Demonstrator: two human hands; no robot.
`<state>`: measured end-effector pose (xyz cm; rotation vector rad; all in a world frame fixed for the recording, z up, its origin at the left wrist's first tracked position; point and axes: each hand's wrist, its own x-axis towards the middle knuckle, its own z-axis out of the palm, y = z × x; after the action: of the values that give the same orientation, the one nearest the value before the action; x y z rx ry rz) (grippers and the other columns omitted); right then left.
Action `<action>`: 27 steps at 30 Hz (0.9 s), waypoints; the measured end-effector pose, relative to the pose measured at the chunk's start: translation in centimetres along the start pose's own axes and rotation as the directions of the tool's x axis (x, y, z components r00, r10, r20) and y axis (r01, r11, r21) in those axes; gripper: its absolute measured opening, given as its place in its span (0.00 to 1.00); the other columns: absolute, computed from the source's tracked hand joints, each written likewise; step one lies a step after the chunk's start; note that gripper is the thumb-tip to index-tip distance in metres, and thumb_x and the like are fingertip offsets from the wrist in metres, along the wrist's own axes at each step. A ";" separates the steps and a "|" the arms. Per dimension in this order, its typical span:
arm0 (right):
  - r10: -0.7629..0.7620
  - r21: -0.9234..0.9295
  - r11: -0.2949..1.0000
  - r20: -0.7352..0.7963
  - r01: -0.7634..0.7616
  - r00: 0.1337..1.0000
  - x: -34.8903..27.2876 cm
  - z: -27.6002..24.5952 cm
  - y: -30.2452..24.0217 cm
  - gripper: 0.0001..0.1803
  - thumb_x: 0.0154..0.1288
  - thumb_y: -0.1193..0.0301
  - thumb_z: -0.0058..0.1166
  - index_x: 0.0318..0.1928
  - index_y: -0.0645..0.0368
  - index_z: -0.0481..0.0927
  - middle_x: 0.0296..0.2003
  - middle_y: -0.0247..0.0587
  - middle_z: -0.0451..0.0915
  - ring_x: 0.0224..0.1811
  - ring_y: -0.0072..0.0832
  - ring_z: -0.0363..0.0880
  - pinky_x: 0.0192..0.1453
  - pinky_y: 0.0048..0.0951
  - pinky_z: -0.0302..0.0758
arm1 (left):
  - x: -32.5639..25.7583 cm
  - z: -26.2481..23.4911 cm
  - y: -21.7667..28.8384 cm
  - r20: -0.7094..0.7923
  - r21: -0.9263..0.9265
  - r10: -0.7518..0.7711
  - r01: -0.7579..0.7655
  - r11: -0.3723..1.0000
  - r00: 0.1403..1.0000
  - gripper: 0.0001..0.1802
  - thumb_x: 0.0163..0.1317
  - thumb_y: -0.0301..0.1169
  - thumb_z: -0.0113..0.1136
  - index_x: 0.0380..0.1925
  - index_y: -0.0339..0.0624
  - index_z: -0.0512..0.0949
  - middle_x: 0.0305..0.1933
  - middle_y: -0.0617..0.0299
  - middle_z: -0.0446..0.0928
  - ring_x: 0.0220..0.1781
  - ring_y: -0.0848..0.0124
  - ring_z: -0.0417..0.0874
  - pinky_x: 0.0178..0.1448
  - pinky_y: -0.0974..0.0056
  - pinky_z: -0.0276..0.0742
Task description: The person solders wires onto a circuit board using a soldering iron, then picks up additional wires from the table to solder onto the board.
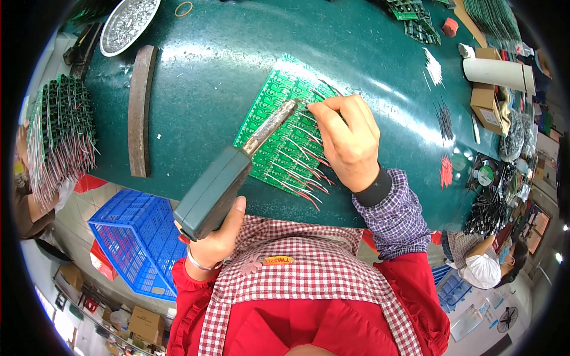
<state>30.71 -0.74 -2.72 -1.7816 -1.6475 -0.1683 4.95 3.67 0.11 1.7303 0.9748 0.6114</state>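
Note:
A green circuit board panel (pixel 276 95) lies on the dark green table (pixel 225 65), with several red and white wires sticking out along its right side. My left hand (pixel 217 240) grips a grey-green soldering gun (pixel 217 187) whose metal tip reaches the board near the wires. My right hand (pixel 347 139) rests on the board and pinches a thin wire at the tip of the soldering gun.
A stack of wired boards (pixel 59 130) stands at the left edge. A round metal tray (pixel 127 24) and a curved dark bar (pixel 141 110) lie at the back left. Cardboard boxes (pixel 490 101), loose wires and more boards crowd the right side. A blue crate (pixel 139 237) sits on the floor. Another person (pixel 487 267) sits at the right.

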 end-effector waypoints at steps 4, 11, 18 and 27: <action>0.000 -0.003 1.000 0.004 0.000 1.000 0.0 -0.1 0.0 0.12 0.44 0.81 0.58 0.34 0.61 0.81 0.29 0.37 0.75 0.31 0.32 0.75 0.33 0.32 0.70 | -0.2 0.1 0.1 -0.033 -0.053 -0.059 0.058 0.997 0.998 0.15 0.53 0.14 0.63 0.43 0.28 0.78 0.34 0.58 0.79 0.23 0.76 0.74 0.25 0.71 0.68; 0.002 -0.007 1.000 0.005 -0.002 1.000 0.0 0.0 -0.1 0.11 0.44 0.81 0.58 0.34 0.61 0.81 0.29 0.37 0.75 0.31 0.32 0.75 0.33 0.32 0.71 | 0.6 0.3 1.4 -0.079 -0.027 -0.136 0.135 0.991 0.987 0.08 0.52 0.22 0.69 0.33 0.32 0.82 0.31 0.56 0.83 0.27 0.69 0.84 0.30 0.66 0.77; -0.001 -0.009 1.000 -0.008 0.001 1.000 0.1 0.1 -0.2 0.12 0.44 0.82 0.59 0.33 0.61 0.80 0.29 0.36 0.75 0.31 0.32 0.75 0.33 0.32 0.71 | 0.4 0.1 1.4 -0.098 -0.022 -0.123 0.121 0.992 0.988 0.07 0.52 0.22 0.69 0.31 0.32 0.82 0.29 0.56 0.83 0.26 0.68 0.84 0.29 0.66 0.77; -0.010 -0.020 1.000 -0.037 0.009 0.999 -0.5 -0.5 -1.0 0.13 0.44 0.82 0.62 0.35 0.60 0.81 0.30 0.35 0.76 0.32 0.31 0.75 0.34 0.32 0.69 | -0.3 -0.1 1.4 -0.139 -0.086 -0.148 0.137 0.987 0.979 0.08 0.53 0.22 0.69 0.33 0.32 0.82 0.31 0.56 0.83 0.27 0.69 0.84 0.31 0.66 0.78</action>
<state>29.89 -1.46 -2.26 -1.7756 -1.6332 -0.2220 5.19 3.22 1.46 1.5503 1.1521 0.6796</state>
